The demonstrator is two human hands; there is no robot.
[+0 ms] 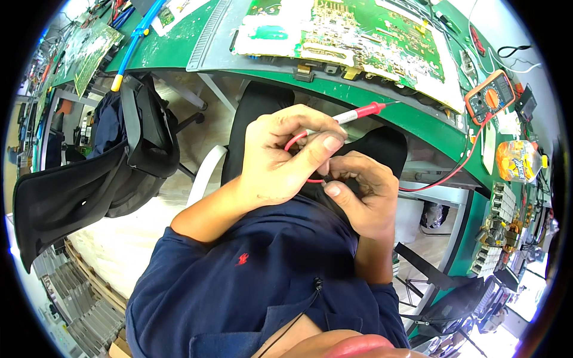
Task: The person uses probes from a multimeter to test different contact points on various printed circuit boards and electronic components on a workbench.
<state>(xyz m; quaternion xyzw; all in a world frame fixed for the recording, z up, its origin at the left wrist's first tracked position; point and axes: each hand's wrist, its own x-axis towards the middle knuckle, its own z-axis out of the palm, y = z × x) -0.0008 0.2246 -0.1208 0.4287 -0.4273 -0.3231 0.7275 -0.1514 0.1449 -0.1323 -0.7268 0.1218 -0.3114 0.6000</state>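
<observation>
My left hand (292, 143) is closed round a red test probe (365, 111) with a whitish sleeve on its grip. The probe's thin metal tip points right, toward the edge of the bench. Its red lead (293, 141) loops under the left fingers and down between both hands. Close beside, my right hand (367, 188) is closed in a pinch on the lead, where a small dark piece shows at the fingertips. The fingers partly hide that piece, so its kind is unclear. Both hands are in front of my torso, above my lap.
On the green bench (343, 89) ahead lies a large green circuit board (382, 45). An orange multimeter (490, 97) sits at its right, with red and black leads hanging. Farther right is an orange-labelled bottle (518, 161). A black chair (146, 128) stands at the left.
</observation>
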